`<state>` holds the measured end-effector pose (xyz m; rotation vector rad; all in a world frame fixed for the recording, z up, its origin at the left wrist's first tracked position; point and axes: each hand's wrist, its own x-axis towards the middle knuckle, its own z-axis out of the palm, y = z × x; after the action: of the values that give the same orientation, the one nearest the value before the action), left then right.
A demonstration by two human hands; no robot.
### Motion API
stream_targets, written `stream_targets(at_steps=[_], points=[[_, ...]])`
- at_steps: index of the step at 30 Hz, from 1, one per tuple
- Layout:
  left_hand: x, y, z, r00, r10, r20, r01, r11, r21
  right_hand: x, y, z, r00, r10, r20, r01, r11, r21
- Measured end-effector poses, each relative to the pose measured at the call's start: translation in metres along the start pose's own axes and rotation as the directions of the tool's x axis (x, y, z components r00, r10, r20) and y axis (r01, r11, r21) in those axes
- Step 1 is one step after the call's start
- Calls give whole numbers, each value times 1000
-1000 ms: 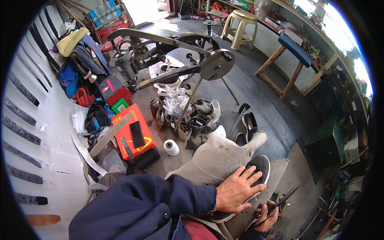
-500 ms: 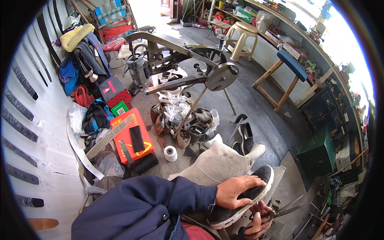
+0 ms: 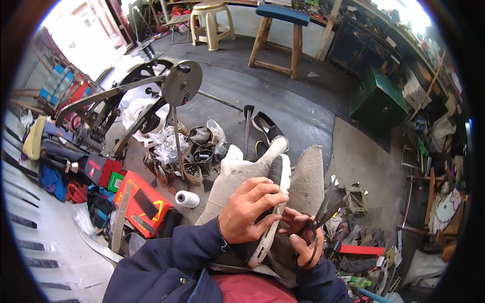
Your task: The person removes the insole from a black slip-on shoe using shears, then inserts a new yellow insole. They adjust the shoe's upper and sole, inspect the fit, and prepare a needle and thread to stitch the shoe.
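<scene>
Shoe, dark fabric upper on a white rubber sole, stands on its side over the lap, toe pointing far, sole turned to the right. Left hand, in a navy sleeve, clamped on it: fingers bent across the dark upper, only slightly apart, thumb near the sole's edge. Right hand closed around black scissors; handles within the grip, blades pointing far and to the right, away from the shoe. Its foremost fingertips lie right by the sole; contact there, cannot tell.

Beneath the shoe, a stiff grey-beige cloth, worn at the edges. Left of the cloth, a white thread spool on its side. Farther left, a flat red cardboard box bearing a dark rectangular phone.

Far left, a dark metal machine with a round steel disc on thin legs; clear plastic bags bunched near its foot. Beyond the cloth, an empty black shoe with a pale rim, on the floor. Far side, a blue-topped wooden stool; far right, a dark green box. Near right, a red flat bar among scraps.
</scene>
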<state>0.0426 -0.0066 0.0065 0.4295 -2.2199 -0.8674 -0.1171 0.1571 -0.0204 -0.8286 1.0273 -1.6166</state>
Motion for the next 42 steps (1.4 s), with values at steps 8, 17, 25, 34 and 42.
stream_targets(at_steps=[8,17,25,34,42], points=[[7,-7,11,994,72,-85,-72,997,-3,-9,-12,-11,976,203,-78,-202,979,15],[10,-8,10,997,-11,-70,12,1000,10,-34,-35,-44,768,561,309,-566,820,-83],[11,-4,13,998,-45,-42,46,999,16,-40,-18,-32,703,544,459,-668,727,161],[6,-4,20,987,-152,-46,149,987,-51,-42,-9,-34,723,542,428,-667,711,225],[7,-4,21,989,-145,-11,146,988,43,-41,2,-33,770,521,368,-620,746,242]])
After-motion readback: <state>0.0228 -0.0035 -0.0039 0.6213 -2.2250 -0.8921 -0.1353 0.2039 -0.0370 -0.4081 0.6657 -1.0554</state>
